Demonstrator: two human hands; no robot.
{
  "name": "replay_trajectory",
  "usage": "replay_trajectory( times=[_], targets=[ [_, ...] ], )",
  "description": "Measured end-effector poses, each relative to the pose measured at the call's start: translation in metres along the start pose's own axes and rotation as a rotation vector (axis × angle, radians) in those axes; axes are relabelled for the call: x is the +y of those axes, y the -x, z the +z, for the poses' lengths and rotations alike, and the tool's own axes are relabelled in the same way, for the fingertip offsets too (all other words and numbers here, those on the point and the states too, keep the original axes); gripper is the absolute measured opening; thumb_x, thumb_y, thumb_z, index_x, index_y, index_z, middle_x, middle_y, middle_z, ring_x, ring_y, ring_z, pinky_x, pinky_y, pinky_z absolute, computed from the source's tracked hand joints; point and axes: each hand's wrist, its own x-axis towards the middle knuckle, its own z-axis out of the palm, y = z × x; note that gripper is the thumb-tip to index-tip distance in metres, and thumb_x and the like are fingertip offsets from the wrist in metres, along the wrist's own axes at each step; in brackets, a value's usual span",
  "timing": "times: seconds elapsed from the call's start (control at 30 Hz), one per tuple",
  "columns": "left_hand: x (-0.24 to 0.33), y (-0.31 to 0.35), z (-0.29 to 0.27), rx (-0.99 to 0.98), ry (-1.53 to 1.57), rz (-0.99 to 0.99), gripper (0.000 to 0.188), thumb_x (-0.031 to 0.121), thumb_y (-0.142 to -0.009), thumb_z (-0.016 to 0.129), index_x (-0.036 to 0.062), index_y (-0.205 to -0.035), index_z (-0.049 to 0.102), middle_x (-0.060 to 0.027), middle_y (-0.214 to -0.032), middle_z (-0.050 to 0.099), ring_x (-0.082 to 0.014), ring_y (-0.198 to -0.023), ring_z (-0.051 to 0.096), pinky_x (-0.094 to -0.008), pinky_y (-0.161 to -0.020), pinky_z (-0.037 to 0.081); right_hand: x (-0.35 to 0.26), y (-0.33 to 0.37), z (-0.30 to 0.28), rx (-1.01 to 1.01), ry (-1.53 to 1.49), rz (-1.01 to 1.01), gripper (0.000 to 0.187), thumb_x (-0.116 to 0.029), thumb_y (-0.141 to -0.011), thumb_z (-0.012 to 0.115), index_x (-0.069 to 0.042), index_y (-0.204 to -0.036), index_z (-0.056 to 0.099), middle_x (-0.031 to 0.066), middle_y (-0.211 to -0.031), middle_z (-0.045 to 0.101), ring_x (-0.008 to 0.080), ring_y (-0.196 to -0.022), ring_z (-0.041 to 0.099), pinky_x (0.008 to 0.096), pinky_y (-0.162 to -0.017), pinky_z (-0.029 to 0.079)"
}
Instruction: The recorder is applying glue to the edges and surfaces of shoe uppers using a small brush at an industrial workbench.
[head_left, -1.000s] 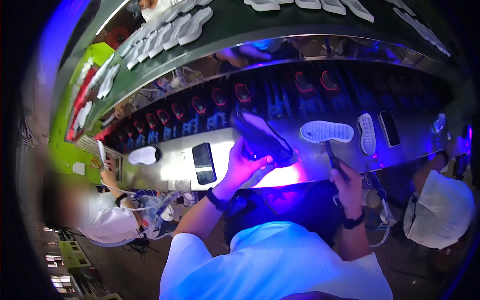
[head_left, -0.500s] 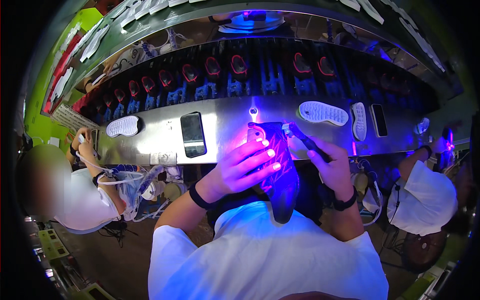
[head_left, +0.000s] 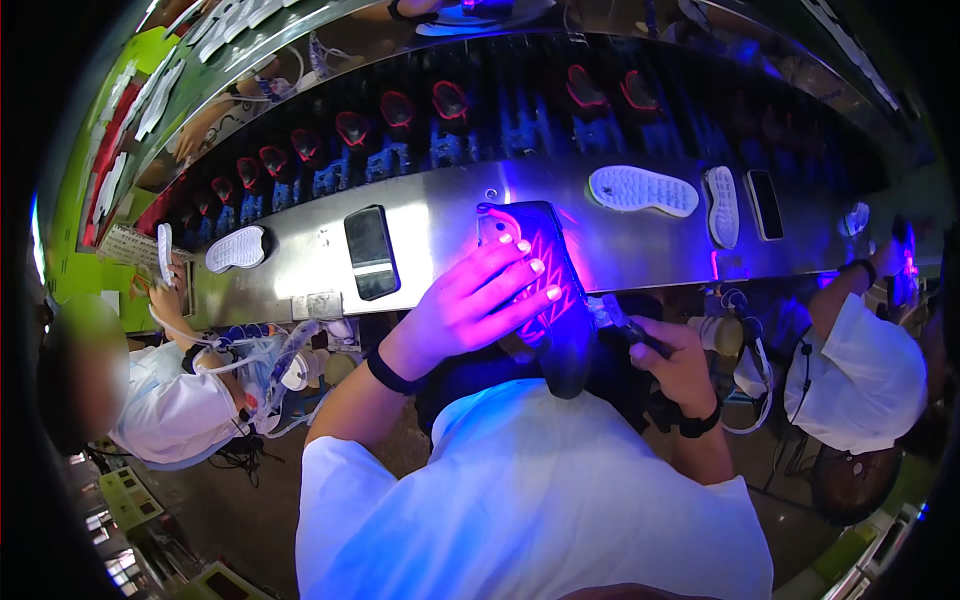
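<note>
The left hand point(head_left: 458, 310) laps its fingers over a dark shoe point(head_left: 567, 330), thumb hidden, gripping it at the worktop's near edge with the narrow end toward 6 o'clock. The right hand point(head_left: 672, 360), at the shoe's 4 o'clock, has its grip closed around a brush point(head_left: 642, 337), whose pale tip meets or nearly meets the shoe's side. The brushing looks under way rather than finished; how much surface is covered cannot be told under the violet light. No pale sole shows on this shoe. Loose on the worktop point(head_left: 452, 195) lie a broad sole point(head_left: 642, 191) between 1 and 2 o'clock, a narrower-looking sole point(head_left: 722, 207) and a phone point(head_left: 765, 205) at 2, another phone point(head_left: 371, 252) and a third sole point(head_left: 236, 250) past 9. Beyond, red-rimmed pieces point(head_left: 397, 108) line up from 10 to 1. A placard point(head_left: 145, 247) near 9 carries writing too small to read; no brand is legible.
</note>
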Motion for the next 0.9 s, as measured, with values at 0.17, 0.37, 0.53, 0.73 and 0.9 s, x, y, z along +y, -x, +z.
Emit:
replay_trajectory(
  times=[0.17, 0.37, 0.53, 0.73, 0.9],
  targets=[
    [0.006, -0.008, 0.021, 0.01, 0.031, -0.038, 0.045, 0.002, -0.071, 0.078, 0.0111, -0.115, 0.074, -0.0123, -0.119, 0.065, -0.036, -0.114, 0.065, -0.0468, -0.097, 0.058, -0.017, -0.017, -0.01, 0.108, 0.22, -0.094, 0.039, -0.009, -0.091, 0.072, -0.001, -0.129, 0.066, 0.0055, -0.099, 0.071, 0.0139, -0.093, 0.061, 0.0307, -0.087, 0.049],
    [0.006, -0.002, 0.037, 0.04, 0.01, -0.185, 0.054, 0.006, -0.066, 0.08, 0.0121, -0.119, 0.073, -0.0128, -0.12, 0.065, -0.0365, -0.114, 0.065, -0.0483, -0.095, 0.057, -0.007, -0.016, -0.021, 0.048, 0.14, -0.113, 0.036, -0.008, -0.091, 0.071, 0.0, -0.126, 0.068, 0.0038, -0.094, 0.071, 0.0104, -0.086, 0.06, 0.0275, -0.081, 0.049],
    [0.012, -0.001, 0.039, -0.022, 0.056, -0.298, 0.065, 0.002, -0.061, 0.084, 0.0106, -0.124, 0.07, -0.0148, -0.122, 0.064, -0.0396, -0.117, 0.062, -0.0482, -0.096, 0.056, 0.003, -0.018, -0.017, 0.049, 0.054, -0.027, 0.037, -0.009, -0.093, 0.07, -0.002, -0.129, 0.067, -0.0015, -0.086, 0.065, 0.0061, -0.075, 0.055, 0.0235, -0.07, 0.046],
    [0.015, 0.017, 0.044, -0.001, 0.119, -0.467, 0.063, -0.004, -0.064, 0.08, 0.0094, -0.125, 0.07, -0.0159, -0.122, 0.064, -0.0396, -0.117, 0.062, -0.0473, -0.097, 0.055, 0.023, -0.018, -0.005, 0.012, -0.1, 0.03, 0.04, -0.014, -0.094, 0.071, -0.001, -0.131, 0.065, -0.0022, -0.081, 0.062, 0.0065, -0.072, 0.056, 0.0234, -0.067, 0.046],
    [0.016, 0.03, 0.041, 0.011, 0.094, -0.65, 0.064, -0.002, -0.066, 0.079, 0.0122, -0.128, 0.069, -0.0159, -0.116, 0.065, -0.0342, -0.112, 0.065, -0.0427, -0.092, 0.056, 0.03, -0.008, 0.007, -0.044, -0.149, 0.061, 0.042, -0.019, -0.095, 0.073, -0.001, -0.132, 0.065, -0.0023, -0.081, 0.062, 0.006, -0.072, 0.056, 0.0224, -0.067, 0.045]
  ],
)
